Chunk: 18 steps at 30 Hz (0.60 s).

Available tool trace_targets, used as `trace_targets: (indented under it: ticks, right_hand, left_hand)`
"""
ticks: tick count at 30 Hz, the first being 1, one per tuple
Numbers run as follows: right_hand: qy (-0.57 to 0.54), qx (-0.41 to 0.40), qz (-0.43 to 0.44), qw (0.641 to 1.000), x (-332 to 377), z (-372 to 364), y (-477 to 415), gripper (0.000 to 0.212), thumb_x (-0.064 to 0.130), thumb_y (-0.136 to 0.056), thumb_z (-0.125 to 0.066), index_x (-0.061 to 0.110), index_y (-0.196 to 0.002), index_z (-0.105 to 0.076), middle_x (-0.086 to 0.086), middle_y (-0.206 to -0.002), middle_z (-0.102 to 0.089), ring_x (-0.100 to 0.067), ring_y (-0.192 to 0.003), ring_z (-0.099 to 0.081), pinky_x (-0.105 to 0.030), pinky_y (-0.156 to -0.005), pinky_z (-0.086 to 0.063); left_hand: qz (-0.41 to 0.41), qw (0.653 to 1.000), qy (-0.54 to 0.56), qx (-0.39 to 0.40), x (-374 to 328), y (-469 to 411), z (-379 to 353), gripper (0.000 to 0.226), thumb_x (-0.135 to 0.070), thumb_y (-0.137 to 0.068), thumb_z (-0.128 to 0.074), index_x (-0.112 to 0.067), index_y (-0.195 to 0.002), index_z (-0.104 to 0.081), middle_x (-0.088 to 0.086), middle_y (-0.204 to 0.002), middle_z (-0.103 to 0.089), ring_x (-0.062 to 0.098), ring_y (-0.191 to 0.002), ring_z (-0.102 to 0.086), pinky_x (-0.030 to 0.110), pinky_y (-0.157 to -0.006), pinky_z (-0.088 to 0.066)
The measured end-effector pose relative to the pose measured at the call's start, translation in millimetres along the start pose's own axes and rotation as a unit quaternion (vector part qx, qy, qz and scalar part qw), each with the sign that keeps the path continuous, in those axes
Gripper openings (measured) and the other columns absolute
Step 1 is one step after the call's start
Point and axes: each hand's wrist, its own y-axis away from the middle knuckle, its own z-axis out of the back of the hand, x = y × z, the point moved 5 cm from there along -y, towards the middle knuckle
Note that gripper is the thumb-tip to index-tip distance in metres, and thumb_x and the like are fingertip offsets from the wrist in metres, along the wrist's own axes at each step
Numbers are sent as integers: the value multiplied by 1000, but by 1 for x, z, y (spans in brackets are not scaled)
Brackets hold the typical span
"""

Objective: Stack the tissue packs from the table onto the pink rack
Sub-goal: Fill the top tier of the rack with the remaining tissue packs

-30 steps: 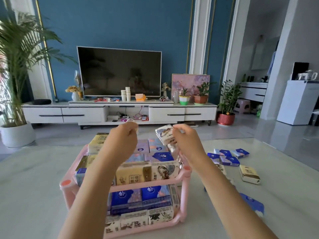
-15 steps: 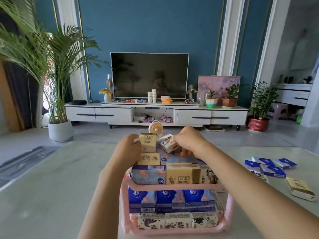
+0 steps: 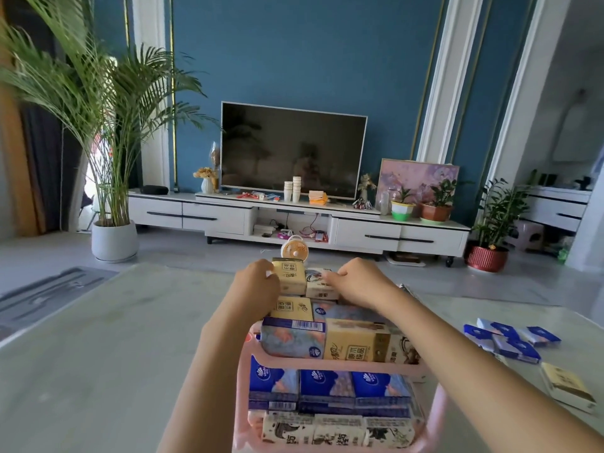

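Observation:
The pink rack (image 3: pixel 330 363) stands on the pale table in front of me, its two shelves packed with tissue packs. My left hand (image 3: pixel 256 281) grips a yellow tissue pack (image 3: pixel 289 276) upright at the far side of the top layer. My right hand (image 3: pixel 361 282) holds a white patterned tissue pack (image 3: pixel 318 284) right beside it. Both packs sit on top of the packs lying on the upper shelf. Loose blue packs (image 3: pixel 510 341) and a yellow-and-white pack (image 3: pixel 567 389) lie on the table to the right.
A small orange fan (image 3: pixel 293 248) stands beyond the rack at the table's far edge. Past the table are a white TV cabinet (image 3: pixel 294 220) with a television, a large potted palm (image 3: pixel 112 238) at left and a red-potted plant (image 3: pixel 487 256) at right.
Both hands have lowered their packs onto the far part of the top layer, side by side. The view has swung, so the rack now faces me square on.

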Motion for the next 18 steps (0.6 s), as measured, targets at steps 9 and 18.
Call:
trace_targets:
  ticks: [9, 18]
  right_hand:
    - [-31, 165, 63, 984, 17, -5, -12, 95, 19, -74, -67, 30, -149, -10, -6, -154, -20, -26, -137, -28, -42, -108, -33]
    - [-213, -50, 38, 975, -51, 68, 48, 63, 33, -77, -72, 24, -132, -43, 5, -113, -48, -13, -103, -49, -27, -86, -39]
  left_hand:
    - [-41, 999, -15, -6, -7, 5, -6, 38, -17, -99, -32, -20, -134, -45, 3, -106, -52, 12, -74, -54, 18, -52, -46]
    - [-92, 990, -71, -81, -33, 19, 7, 37, -15, -97, -38, -14, -133, -48, 13, -125, -54, 28, -90, -58, 28, -68, -46]
